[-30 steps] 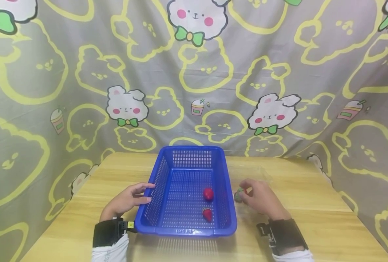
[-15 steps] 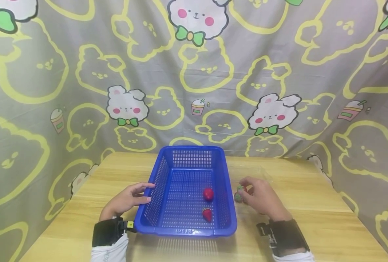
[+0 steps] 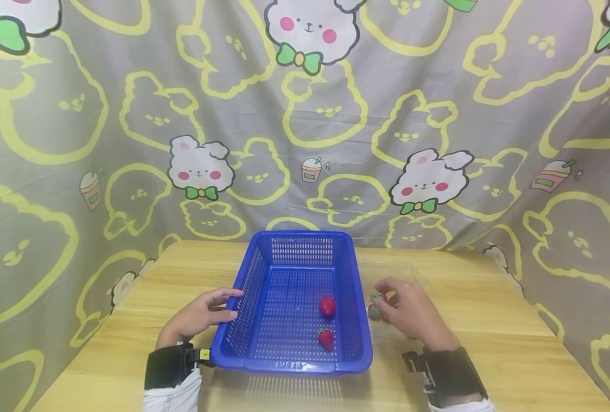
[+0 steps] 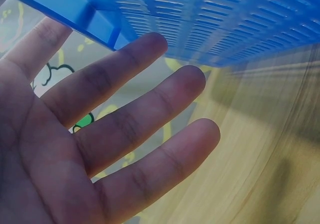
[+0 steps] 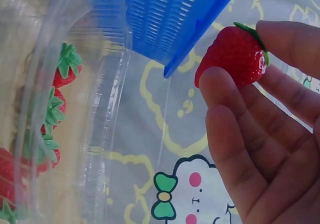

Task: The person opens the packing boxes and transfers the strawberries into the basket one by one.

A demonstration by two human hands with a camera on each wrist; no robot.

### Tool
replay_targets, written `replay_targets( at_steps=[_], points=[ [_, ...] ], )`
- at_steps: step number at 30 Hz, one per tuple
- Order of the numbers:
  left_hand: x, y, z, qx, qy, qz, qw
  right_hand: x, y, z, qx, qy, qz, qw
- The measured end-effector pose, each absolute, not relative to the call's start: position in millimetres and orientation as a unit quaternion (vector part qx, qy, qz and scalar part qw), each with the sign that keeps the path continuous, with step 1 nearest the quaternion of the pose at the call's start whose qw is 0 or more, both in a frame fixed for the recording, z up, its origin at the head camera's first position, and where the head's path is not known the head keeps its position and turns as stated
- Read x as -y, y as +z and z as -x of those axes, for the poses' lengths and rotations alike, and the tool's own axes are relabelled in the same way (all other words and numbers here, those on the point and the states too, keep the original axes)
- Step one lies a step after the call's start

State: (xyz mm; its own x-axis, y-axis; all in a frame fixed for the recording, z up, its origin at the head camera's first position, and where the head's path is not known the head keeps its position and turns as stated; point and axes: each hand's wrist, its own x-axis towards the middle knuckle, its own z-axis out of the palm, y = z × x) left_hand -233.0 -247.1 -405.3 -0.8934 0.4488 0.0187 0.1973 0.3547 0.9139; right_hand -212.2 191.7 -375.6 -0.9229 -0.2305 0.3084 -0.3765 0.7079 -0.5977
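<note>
My right hand (image 3: 412,309) pinches a red strawberry (image 5: 231,56) with a green leafy top between thumb and fingers. It is just right of the blue plastic basket (image 3: 298,365). Below the strawberry, several more strawberries (image 5: 59,106) lie in a clear plastic box (image 5: 107,83), partly hidden by my hand in the head view. At the basket's left side is my left hand (image 3: 198,313), its fingers extended and spread against the rim. Inside the basket, toward the right, are a round red fruit (image 3: 328,306) and a strawberry (image 3: 325,340).
A light wooden table (image 3: 511,355) carries everything. Grey patterned cloth (image 3: 325,217) hangs behind the table and along both sides. The basket's raised right wall stands between its inside and my right hand.
My right hand has lifted the strawberry very slightly, away from the ones beneath it. The left hand, the basket and the two pieces in it stay in place.
</note>
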Motion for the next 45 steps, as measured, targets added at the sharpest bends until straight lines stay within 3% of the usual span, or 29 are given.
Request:
replay_targets(
  at_steps=[28,35,45],
  points=[
    [246,-410,232,-0.806,0.544,-0.198,0.12,-178,-371,202,0.916,0.321,-0.194,0.142],
    [246,-409,234,-0.806,0.543,-0.202,0.117,-175,-370,202,0.908,0.307,-0.222,0.177],
    [246,-407,233,-0.806,0.544,-0.2,0.12,-167,-371,200,0.901,0.324,-0.234,0.17]
  ],
)
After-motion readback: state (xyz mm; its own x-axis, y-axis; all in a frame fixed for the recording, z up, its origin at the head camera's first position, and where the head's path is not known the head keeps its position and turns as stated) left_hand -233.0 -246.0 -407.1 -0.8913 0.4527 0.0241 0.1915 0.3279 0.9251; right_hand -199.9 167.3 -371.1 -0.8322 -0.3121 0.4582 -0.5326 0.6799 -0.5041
